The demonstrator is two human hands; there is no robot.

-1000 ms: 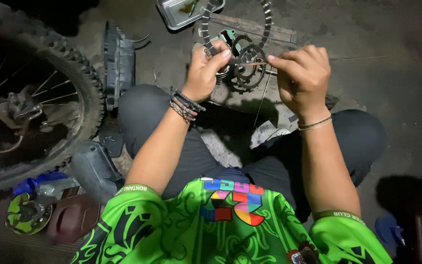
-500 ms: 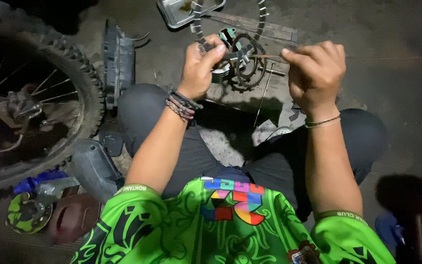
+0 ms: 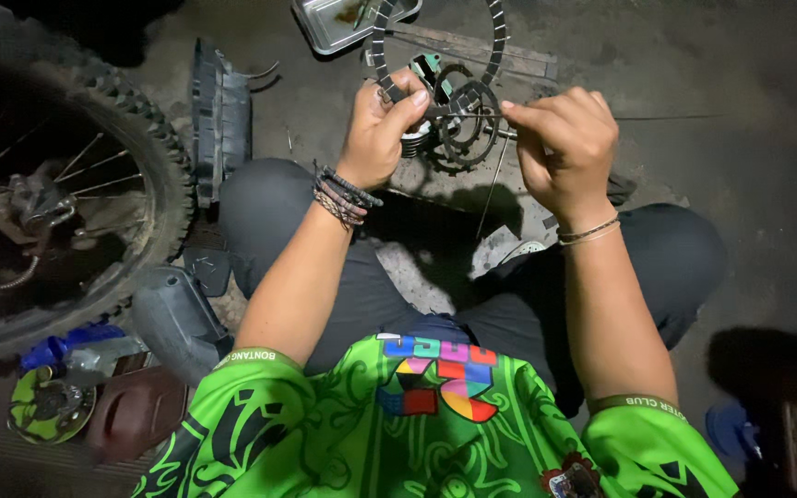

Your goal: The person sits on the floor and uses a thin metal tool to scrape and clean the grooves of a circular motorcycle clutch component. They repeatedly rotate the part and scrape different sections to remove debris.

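Above the seated person's knees, the left hand [image 3: 380, 129] has its fingers closed on a ring-shaped clutch plate [image 3: 382, 55], held upright just beside the toothed gear assembly [image 3: 461, 124]. The right hand [image 3: 560, 148] pinches a thin wire [image 3: 472, 112] touching that gear assembly; a metal tray [image 3: 329, 23] lies beyond it on the floor.

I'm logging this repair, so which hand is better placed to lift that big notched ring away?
Probably the left hand: its grip already pinches the rim of the notched ring. The right hand sits apart, pinching a thin rod.
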